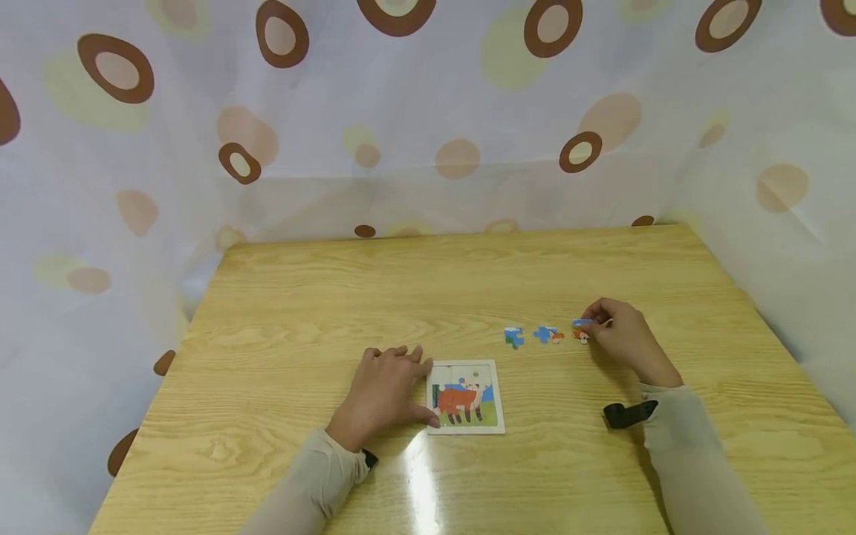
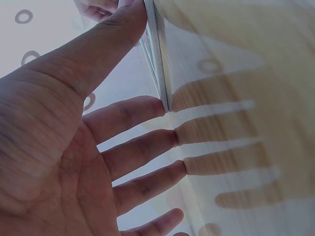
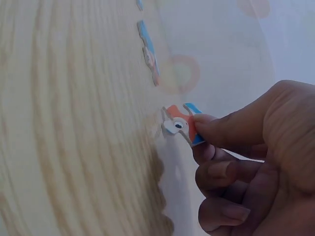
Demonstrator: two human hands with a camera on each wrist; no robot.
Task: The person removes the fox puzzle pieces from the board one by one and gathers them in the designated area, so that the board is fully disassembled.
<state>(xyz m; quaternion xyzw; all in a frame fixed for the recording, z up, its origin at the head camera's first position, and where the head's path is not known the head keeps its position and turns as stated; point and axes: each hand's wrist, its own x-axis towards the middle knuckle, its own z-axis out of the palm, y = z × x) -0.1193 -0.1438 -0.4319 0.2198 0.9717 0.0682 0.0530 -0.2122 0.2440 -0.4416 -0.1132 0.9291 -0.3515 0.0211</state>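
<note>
A white-framed puzzle board (image 1: 499,397) with a reddish animal picture lies flat on the table. Along its left side my left hand (image 1: 388,390) is spread, thumb at the near corner and index fingertip at the far one. Seen from the left wrist, the board (image 2: 156,54) is edge-on and the fingers (image 2: 142,152) reach out nearly straight. My right hand (image 1: 622,338) pinches a jigsaw piece (image 3: 183,123) between thumb and fingers; it is tilted, orange and blue with a printed eye. Two more jigsaw pieces, one blue and green (image 1: 513,336), one blue and orange (image 1: 545,334), lie left of that hand.
The wooden table (image 1: 321,290) extends around both hands. A pale curtain with brown and yellow rings (image 1: 455,193) hangs behind it and at both sides. On the right wrist is a black device (image 1: 628,414).
</note>
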